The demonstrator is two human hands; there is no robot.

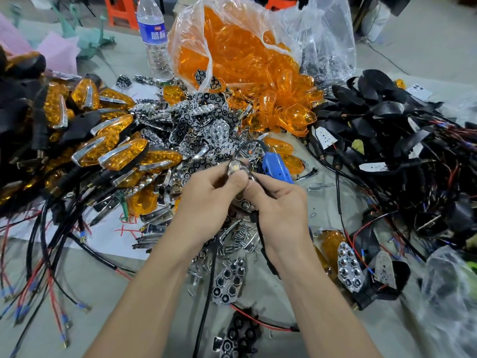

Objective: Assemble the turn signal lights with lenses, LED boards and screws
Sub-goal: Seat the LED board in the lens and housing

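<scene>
Alignment matters most here, I judge: the chrome reflector piece [236, 169] should sit flush and square before any screw goes in. Left hand [206, 193] and right hand [275, 200] both pinch it between curled fingers, mid-table above the loose screws [240, 236], wrists angled inward.

Left hand [206, 195] and right hand [280, 202] hide most of the small silvery lamp piece [235, 168]; its details are too small to tell.

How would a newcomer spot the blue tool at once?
Start at the clear bag of orange lenses and come down toward the person. Just beyond the right hand lies the blue tool, the only blue casing in the clutter.
</scene>
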